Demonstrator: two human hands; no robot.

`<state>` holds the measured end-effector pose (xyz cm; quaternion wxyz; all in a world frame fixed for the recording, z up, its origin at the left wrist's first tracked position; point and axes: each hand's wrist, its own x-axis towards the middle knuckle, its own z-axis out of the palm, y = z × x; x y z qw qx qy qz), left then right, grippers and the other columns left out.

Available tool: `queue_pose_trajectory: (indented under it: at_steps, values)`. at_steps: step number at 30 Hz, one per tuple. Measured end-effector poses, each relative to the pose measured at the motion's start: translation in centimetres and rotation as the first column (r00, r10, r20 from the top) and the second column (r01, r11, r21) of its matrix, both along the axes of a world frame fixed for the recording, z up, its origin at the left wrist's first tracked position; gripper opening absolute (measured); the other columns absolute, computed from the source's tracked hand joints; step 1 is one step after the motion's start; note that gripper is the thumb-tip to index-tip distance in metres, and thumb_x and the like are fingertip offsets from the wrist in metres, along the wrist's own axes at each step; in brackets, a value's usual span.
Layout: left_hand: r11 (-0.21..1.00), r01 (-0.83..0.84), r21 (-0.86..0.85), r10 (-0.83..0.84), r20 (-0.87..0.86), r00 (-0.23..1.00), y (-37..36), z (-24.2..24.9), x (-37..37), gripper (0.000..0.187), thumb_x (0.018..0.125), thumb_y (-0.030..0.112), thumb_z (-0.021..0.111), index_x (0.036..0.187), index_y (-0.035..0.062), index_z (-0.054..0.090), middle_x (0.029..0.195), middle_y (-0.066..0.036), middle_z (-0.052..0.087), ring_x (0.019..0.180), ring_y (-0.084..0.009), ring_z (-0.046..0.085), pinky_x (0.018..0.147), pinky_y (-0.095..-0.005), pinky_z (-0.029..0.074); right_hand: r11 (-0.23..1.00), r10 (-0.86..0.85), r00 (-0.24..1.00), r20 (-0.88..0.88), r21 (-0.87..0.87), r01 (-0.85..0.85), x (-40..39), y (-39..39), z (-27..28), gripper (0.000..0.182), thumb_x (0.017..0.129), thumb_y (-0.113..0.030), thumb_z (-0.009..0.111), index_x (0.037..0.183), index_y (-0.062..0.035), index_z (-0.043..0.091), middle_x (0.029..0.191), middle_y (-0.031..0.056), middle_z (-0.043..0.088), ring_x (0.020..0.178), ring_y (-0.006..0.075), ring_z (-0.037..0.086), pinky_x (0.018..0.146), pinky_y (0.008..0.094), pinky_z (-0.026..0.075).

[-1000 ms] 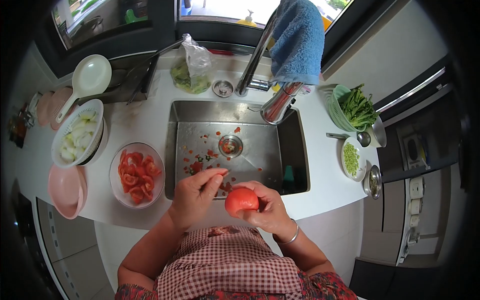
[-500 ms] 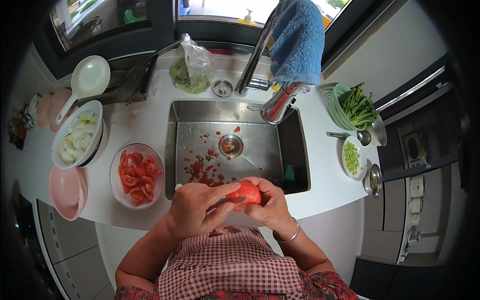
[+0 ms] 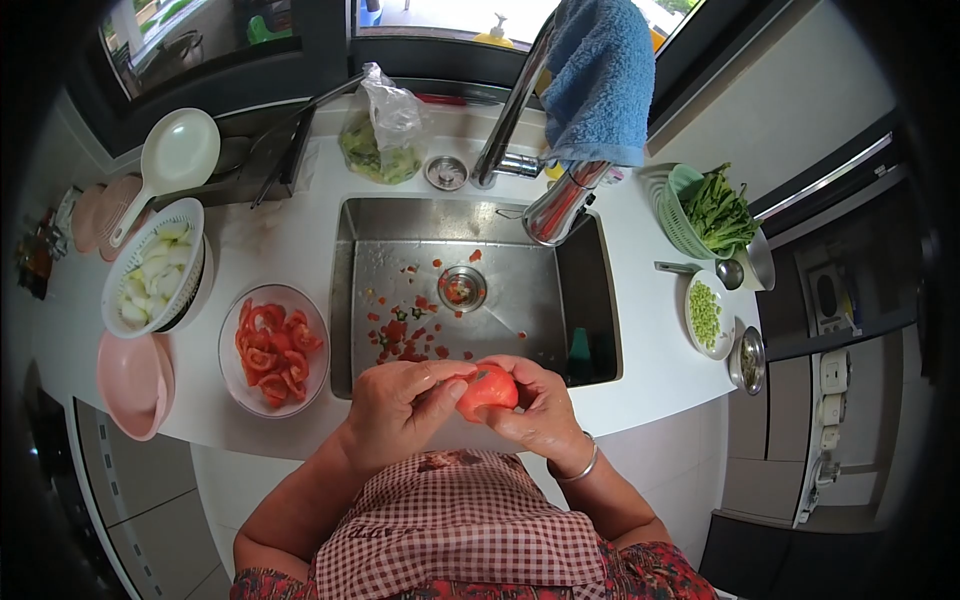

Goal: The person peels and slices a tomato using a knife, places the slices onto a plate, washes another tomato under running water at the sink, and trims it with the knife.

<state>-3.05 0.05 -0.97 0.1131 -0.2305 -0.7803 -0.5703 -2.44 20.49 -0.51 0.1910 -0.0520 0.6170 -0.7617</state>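
My right hand is wrapped round a red tomato above the sink's front edge; a small green spot shows on top of it. My left hand is closed, its thumb and forefinger against the tomato's left side. The small knife it held a moment ago is mostly hidden behind the fingers now. Red scraps lie on the floor of the steel sink, some round the drain. Left of the sink, a clear bowl holds cut tomato pieces.
At left are a white basket of pale cut vegetable, a pink basin and a white ladle. A faucet with a blue towel overhangs the sink. Leafy greens and a chopped-green plate stand right.
The tomato has turned in my hands, bringing its green spot into view. The knife blade, seen earlier at the tomato's left side, no longer shows clearly.
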Motion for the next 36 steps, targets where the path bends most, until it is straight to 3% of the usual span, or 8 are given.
queue_pose_trajectory:
  at_steps: [3, 5, 7, 10, 13, 19, 29, 36]
  values:
    - [0.999, -0.033, 0.019, 0.032, 0.079, 0.996, 0.0, -0.6, -0.1, 0.018, 0.09, 0.009, 0.066, 0.108, 0.0038, 0.069, 0.083, -0.012, 0.071, 0.068, -0.0227, 0.069, 0.062, -0.03, 0.053, 0.998, 0.05, 0.998, -0.027, 0.024, -0.05, 0.0, 0.6, -0.5, 0.05, 0.075, 0.006, 0.068, 0.124, 0.0027, 0.057, 0.113, 0.0075, 0.062, 0.102, 0.0149, 0.062, 0.091, 0.0298, 0.052]
    - [0.998, -0.056, -0.01, 0.057, 0.132, 0.99, 0.0, -1.4, -0.2, 0.019, 0.091, 0.009, 0.065, 0.109, 0.0034, 0.069, 0.085, -0.013, 0.071, 0.071, -0.0225, 0.07, 0.063, -0.0295, 0.054, 0.978, 0.154, 0.96, -0.235, 0.172, -0.114, 0.0, 1.1, -0.8, 0.053, 0.074, 0.005, 0.069, 0.125, -0.001, 0.059, 0.114, 0.007, 0.061, 0.107, 0.0159, 0.06, 0.095, 0.0309, 0.049]
    - [0.99, -0.092, 0.107, 0.061, 0.264, 0.963, -0.3, -2.1, -0.5, 0.021, 0.092, 0.011, 0.064, 0.112, 0.0035, 0.069, 0.088, -0.013, 0.072, 0.073, -0.0221, 0.07, 0.065, -0.0293, 0.054, 0.979, 0.154, 0.954, -0.257, 0.169, -0.113, 0.2, 1.0, -0.5, 0.055, 0.073, 0.005, 0.069, 0.126, -0.0024, 0.06, 0.116, 0.007, 0.06, 0.109, 0.0162, 0.059, 0.097, 0.031, 0.048]
    - [0.998, -0.057, 0.034, 0.041, 0.361, 0.931, -1.2, -1.2, 0.1, 0.024, 0.092, 0.011, 0.063, 0.114, 0.0032, 0.068, 0.088, -0.014, 0.072, 0.075, -0.0214, 0.07, 0.066, -0.0296, 0.054, 0.992, 0.09, 0.967, -0.238, 0.112, -0.064, 0.3, 0.9, -0.4, 0.057, 0.071, 0.007, 0.069, 0.127, -0.0036, 0.06, 0.12, 0.007, 0.058, 0.111, 0.0163, 0.058, 0.097, 0.0306, 0.046]
    - [0.999, -0.03, 0.021, 0.027, 0.122, 0.992, -1.0, -0.1, 0.4, 0.027, 0.091, 0.011, 0.064, 0.116, 0.003, 0.067, 0.086, -0.014, 0.071, 0.072, -0.0232, 0.07, 0.063, -0.0309, 0.053, 0.999, 0.02, 0.981, -0.194, 0.052, -0.01, 0.1, 0.8, -0.3, 0.059, 0.07, 0.008, 0.069, 0.127, -0.0035, 0.06, 0.122, 0.007, 0.056, 0.11, 0.0163, 0.059, 0.097, 0.0299, 0.046]
    - [0.978, 0.128, -0.163, -0.141, -0.074, 0.987, -1.7, 1.6, 0.3, 0.04, 0.082, 0.011, 0.068, 0.121, 0.0019, 0.063, 0.072, -0.012, 0.064, 0.056, -0.0266, 0.06, 0.054, -0.0346, 0.046, 1.0, -0.019, 0.982, -0.189, -0.005, 0.018, 0.1, 0.2, 0.2, 0.059, 0.073, 0.01, 0.068, 0.129, -0.0018, 0.056, 0.119, 0.0068, 0.057, 0.109, 0.0152, 0.058, 0.095, 0.0285, 0.047]
    - [0.983, 0.107, -0.152, -0.125, -0.12, 0.985, -0.8, 1.8, 0.5, 0.039, 0.081, 0.012, 0.07, 0.119, 0.0054, 0.064, 0.065, -0.009, 0.059, 0.052, -0.0244, 0.057, 0.05, -0.035, 0.043, 1.0, -0.002, 0.995, -0.1, -0.025, 0.0, 0.4, 0.3, -0.1, 0.053, 0.072, 0.008, 0.069, 0.123, -0.0015, 0.055, 0.114, 0.0046, 0.06, 0.105, 0.0138, 0.059, 0.092, 0.0281, 0.05]
    - [0.997, 0.052, -0.056, -0.053, -0.021, 0.998, -0.4, -0.1, 0.5, 0.028, 0.091, 0.005, 0.06, 0.119, -0.0022, 0.062, 0.09, -0.016, 0.071, 0.076, -0.0251, 0.07, 0.069, -0.0324, 0.055, 0.995, 0.087, 0.974, -0.21, 0.075, -0.072, 0.8, -0.4, -0.1, 0.055, 0.071, 0.008, 0.069, 0.124, -0.0032, 0.056, 0.114, 0.0037, 0.059, 0.104, 0.013, 0.059, 0.091, 0.0284, 0.05]
